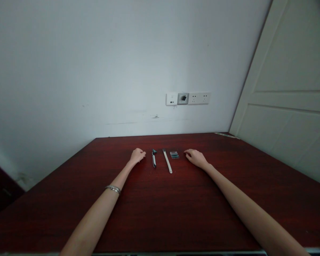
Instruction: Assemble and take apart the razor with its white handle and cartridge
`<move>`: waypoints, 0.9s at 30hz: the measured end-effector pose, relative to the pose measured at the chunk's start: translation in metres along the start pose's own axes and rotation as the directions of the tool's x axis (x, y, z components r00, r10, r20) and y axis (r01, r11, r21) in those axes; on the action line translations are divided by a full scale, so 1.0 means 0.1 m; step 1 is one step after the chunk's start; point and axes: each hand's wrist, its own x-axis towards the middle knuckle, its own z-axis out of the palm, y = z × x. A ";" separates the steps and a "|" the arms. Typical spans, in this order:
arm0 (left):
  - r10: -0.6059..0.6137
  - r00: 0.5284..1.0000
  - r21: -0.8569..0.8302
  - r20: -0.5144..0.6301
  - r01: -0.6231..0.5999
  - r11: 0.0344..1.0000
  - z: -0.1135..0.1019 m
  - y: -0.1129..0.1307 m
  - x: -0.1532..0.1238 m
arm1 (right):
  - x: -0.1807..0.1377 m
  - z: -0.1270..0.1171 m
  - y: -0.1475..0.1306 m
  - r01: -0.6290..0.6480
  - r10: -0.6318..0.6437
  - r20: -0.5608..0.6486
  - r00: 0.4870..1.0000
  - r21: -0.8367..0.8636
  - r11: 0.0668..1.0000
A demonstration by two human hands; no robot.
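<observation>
Three small things lie in a row on the dark red wooden table (149, 213). Leftmost is a razor (154, 159) with a dark head and a grey-and-black handle. A slim brush (168, 161) with a long white handle and dark tip lies slanted in the middle. On the right is a small flat clear pack (174, 155) with dark strips, perhaps blades. My left hand (138, 155) rests on the table just left of the razor, fingers curled in, holding nothing visible. To the right of the pack, my right hand (196, 157) lies palm down with fingers stretched out, touching none of them.
A white wall (122, 71) with a row of sockets (198, 98) rises behind the table. A pale panelled door (288, 106) stands at the right. A thin strip (226, 135) lies near the table's back right corner. My left wrist wears a silver bracelet (113, 189).
</observation>
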 end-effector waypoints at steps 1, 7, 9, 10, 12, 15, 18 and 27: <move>-0.006 1.000 0.014 -0.012 0.006 1.000 0.00 0.04 -0.02 | 0.00 0.00 0.00 0.007 -0.007 -0.001 1.000 0.002 1.000; 0.017 1.000 0.206 0.004 -0.017 0.978 0.04 0.34 -0.16 | -0.01 -0.02 -0.02 0.041 -0.041 0.003 0.999 0.009 0.999; 0.043 0.999 0.256 0.030 -0.050 0.966 0.07 0.42 -0.22 | -0.01 -0.03 -0.03 0.040 -0.040 0.007 0.999 0.014 0.999; 0.053 0.998 0.271 0.043 -0.063 0.961 0.08 0.45 -0.24 | -0.01 -0.03 -0.03 0.039 -0.039 0.005 0.999 0.016 0.999; 0.069 0.995 0.286 0.069 -0.086 0.954 0.11 0.48 -0.28 | -0.01 -0.02 -0.03 0.039 -0.039 -0.007 0.999 0.020 0.999; 0.079 0.993 0.281 0.087 -0.101 0.954 0.14 0.49 -0.30 | 0.00 -0.01 -0.02 0.036 -0.035 -0.025 0.999 0.030 0.999; 0.069 0.995 0.247 0.075 -0.085 0.965 0.18 0.47 -0.28 | 0.00 -0.01 -0.01 0.027 -0.025 -0.027 0.999 0.042 0.999; 0.112 0.994 0.163 -0.003 -0.110 0.980 0.16 0.46 -0.22 | 0.02 0.01 0.03 -0.020 0.039 -0.095 0.995 0.188 0.982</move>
